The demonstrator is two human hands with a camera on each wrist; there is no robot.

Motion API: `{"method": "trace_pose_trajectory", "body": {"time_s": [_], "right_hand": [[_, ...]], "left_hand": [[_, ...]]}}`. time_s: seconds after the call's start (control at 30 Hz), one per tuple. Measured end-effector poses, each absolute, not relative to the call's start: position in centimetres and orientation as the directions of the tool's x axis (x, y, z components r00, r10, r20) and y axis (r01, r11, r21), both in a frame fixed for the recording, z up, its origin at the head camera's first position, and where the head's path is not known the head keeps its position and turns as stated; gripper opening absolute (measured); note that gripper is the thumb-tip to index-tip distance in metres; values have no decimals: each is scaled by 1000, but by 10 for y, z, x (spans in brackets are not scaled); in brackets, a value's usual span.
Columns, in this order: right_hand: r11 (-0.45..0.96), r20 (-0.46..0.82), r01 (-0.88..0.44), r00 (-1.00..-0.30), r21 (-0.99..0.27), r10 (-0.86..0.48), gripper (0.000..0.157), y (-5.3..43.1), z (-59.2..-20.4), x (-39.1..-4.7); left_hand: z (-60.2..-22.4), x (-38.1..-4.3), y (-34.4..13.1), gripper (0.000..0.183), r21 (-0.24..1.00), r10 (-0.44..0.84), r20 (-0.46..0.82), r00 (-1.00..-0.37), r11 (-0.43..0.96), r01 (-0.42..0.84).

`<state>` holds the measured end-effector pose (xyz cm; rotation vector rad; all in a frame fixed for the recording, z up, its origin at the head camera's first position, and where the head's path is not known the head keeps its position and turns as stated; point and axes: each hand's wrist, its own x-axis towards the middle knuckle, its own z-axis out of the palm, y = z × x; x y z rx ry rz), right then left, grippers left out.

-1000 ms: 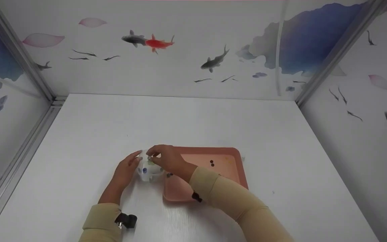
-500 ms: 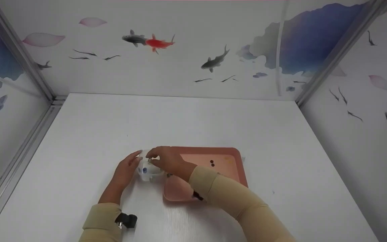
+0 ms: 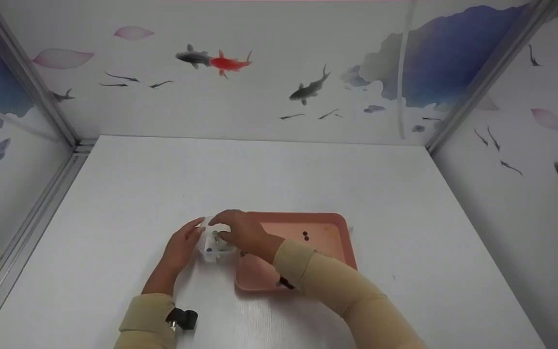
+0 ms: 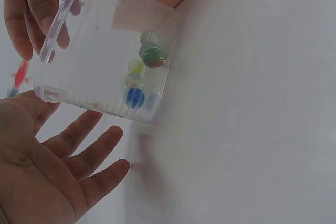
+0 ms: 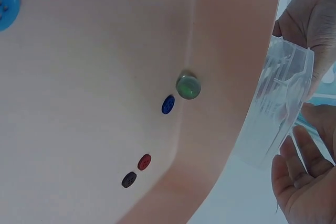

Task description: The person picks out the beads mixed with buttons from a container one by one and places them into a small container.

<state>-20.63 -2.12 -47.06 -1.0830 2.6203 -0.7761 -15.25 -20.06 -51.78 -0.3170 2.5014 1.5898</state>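
Observation:
A clear plastic box (image 4: 100, 40) stands against the left side of the pink tray (image 3: 342, 223). Inside it lie several glass marbles, one green (image 4: 153, 55) and one blue (image 4: 135, 97). My left hand (image 3: 180, 247) touches the box's left side with its fingers fairly straight and spread, the tips by the rim. My right hand (image 3: 242, 230) hangs over the box opening. Its thumb and forefinger stand apart, and nothing shows between them. Another green marble (image 5: 188, 86) sits in the tray by the wall nearest the box.
In the tray lie a dark blue button (image 5: 168, 104), a red button (image 5: 144, 161), a black button (image 5: 129, 179) and a larger light blue button (image 5: 6, 8). My right forearm (image 3: 327, 276) crosses over the tray. Printed panels wall the white table (image 3: 279, 174) on three sides.
My right thumb and forefinger, earlier pinching a marble over the box, have parted and let it go. The blue marble shows slightly lower in the box. My left hand has hardly moved.

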Motion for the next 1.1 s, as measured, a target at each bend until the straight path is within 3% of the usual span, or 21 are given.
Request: {"method": "trace_pose_trajectory", "body": {"time_s": [0.3,0.67,1.1], "right_hand": [[551,88,-702,-649,-451,-755,35,-17,-472,-205],[570,147,-765,-628,-300,-765,42,-10,-469,-205],[554,181,-788,-606,-268,-775,52,3,-468,-207]], "left_hand": [[-519,-153,-201,45,880,-89,-213,-973,416,-230],[-520,-153,-201,44,877,-94,-205,-974,425,-225],[-517,-153,-200,46,872,-95,-231,-968,421,-250]]}}
